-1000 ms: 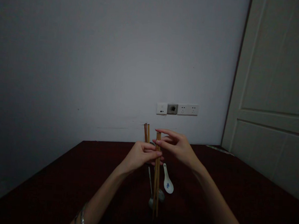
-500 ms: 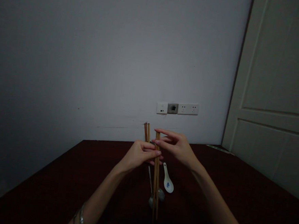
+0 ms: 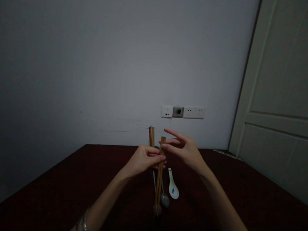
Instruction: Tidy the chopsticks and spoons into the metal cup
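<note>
A plain, pale grey wall (image 3: 120,64) fills 12 o'clock, faintly scuffed low down, just above the far edge of a dark red table (image 3: 87,170). Toward 1 o'clock, low on the wall, sit in a row a white plate (image 3: 167,111), a grey plate (image 3: 174,112) and white sockets (image 3: 193,112). A pale panelled door (image 3: 285,89) stands at 2 o'clock. The light is dim, with deeper shadow toward 10 o'clock.
</note>
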Demonstrator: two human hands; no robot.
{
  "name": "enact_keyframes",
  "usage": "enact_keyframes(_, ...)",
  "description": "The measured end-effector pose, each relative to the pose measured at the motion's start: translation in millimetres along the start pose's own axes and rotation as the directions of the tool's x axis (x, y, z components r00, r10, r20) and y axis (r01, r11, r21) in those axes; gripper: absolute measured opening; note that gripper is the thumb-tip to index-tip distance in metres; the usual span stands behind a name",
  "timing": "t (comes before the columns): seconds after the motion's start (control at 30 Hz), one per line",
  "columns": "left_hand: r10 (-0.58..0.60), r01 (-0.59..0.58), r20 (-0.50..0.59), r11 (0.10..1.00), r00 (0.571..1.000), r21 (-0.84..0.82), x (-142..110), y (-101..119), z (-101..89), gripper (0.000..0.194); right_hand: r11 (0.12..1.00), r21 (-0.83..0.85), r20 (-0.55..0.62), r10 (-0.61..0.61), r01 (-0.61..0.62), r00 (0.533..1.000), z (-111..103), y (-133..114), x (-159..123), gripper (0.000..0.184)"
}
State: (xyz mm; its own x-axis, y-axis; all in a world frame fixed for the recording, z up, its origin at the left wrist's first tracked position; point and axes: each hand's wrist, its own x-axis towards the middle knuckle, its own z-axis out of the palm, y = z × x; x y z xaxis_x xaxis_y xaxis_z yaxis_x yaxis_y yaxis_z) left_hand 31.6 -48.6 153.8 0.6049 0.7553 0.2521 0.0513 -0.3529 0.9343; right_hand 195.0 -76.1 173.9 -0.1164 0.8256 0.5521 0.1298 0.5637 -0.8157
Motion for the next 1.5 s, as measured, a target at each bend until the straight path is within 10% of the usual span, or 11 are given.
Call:
enact_keyframes(0.43, 0.248, -0.141, -0.261, 0.919, 0.933, 0.369, 9, -18, 19.1, 0.021, 0.894, -0.447, -0.247, -0.165, 0.039, 0.955, 13, 15, 2, 0.028)
enact_keyframes(0.63, 0.252, -0.143, -0.263, 0.916, 0.931, 0.374, 8, -20, 22.5, 0.018, 0.927, -0.376, -0.235, -0.079, -0.016, 0.969, 11, 14, 4, 0.024)
enact_keyframes(0.9, 0.102, -0.086, -0.242, 0.993, 0.965, 0.075, 10, -17, 15.7, 0.026, 0.992, -0.12, -0.096, 0.021, -0.032, 0.995, -6, 14, 9, 0.028)
enact_keyframes(1.2, -0.022, 0.134, 0.253, 0.891, 0.967, -0.435, 6, -17, 7.9, 0.027, 0.982, 0.149, 0.028, 0.114, -0.117, 0.993, -15, 23, 10, 0.025)
enact_keyframes(1.5, -0.038, 0.089, 0.135, 0.913, 0.99, -0.398, 10, -21, 10.3, 0.023, 0.974, 0.197, -0.008, 0.115, -0.111, 0.993, -12, 26, 11, 0.039)
